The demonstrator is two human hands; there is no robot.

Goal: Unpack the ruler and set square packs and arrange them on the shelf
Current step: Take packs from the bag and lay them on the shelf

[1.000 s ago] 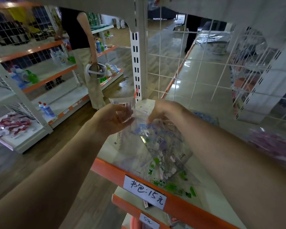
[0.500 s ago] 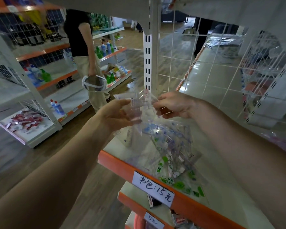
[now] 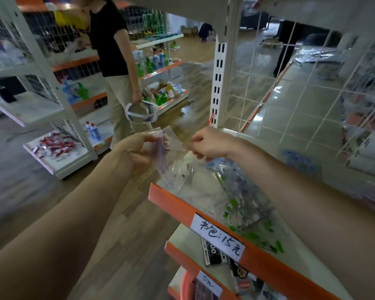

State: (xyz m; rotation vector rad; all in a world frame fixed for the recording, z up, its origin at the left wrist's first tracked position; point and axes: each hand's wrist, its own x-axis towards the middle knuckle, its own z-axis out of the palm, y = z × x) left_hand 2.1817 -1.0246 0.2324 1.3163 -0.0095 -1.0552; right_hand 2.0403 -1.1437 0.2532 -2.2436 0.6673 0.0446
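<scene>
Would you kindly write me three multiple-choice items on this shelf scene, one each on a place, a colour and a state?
1. Where does the lower end of the clear bag lie?
A on the floor; B on the shelf; C in a basket.
2. What colour is the shelf's front edge?
A orange; B blue; C green.
3. How do the hands meet the bag?
A neither touches it; B only one holds it; C the left hand and the right hand both pinch its top.

Answers:
1 B, its contents lie on the board behind the price label.
2 A, the strip bearing the label is orange.
3 C, fingers of both hands curl on the plastic.
</scene>
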